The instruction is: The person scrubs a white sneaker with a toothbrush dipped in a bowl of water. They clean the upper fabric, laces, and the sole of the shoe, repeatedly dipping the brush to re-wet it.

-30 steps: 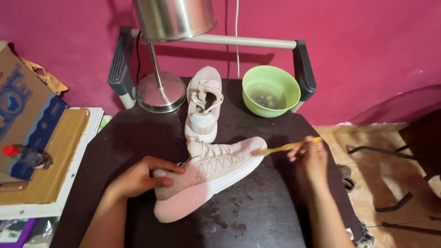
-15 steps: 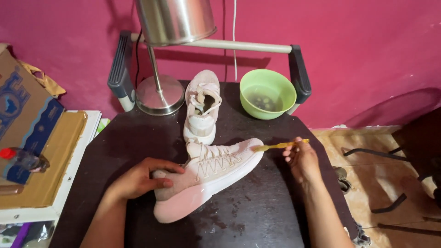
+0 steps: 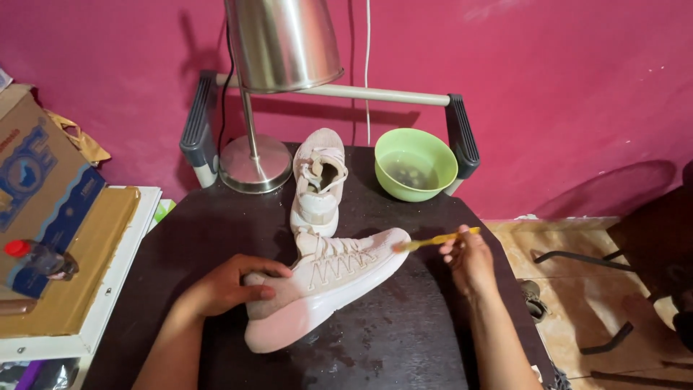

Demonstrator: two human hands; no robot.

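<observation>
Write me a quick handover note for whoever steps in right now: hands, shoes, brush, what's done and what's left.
Left hand grips the heel of the near pale pink shoe, lying on its side on the dark table.
Right hand holds a yellow toothbrush, bristles at the shoe's toe.
Second shoe stands upright behind, beside the green bowl of water.
Done: table around the near shoe is wet. Left: cannot tell how much is scrubbed; second shoe is not in hand.
</observation>
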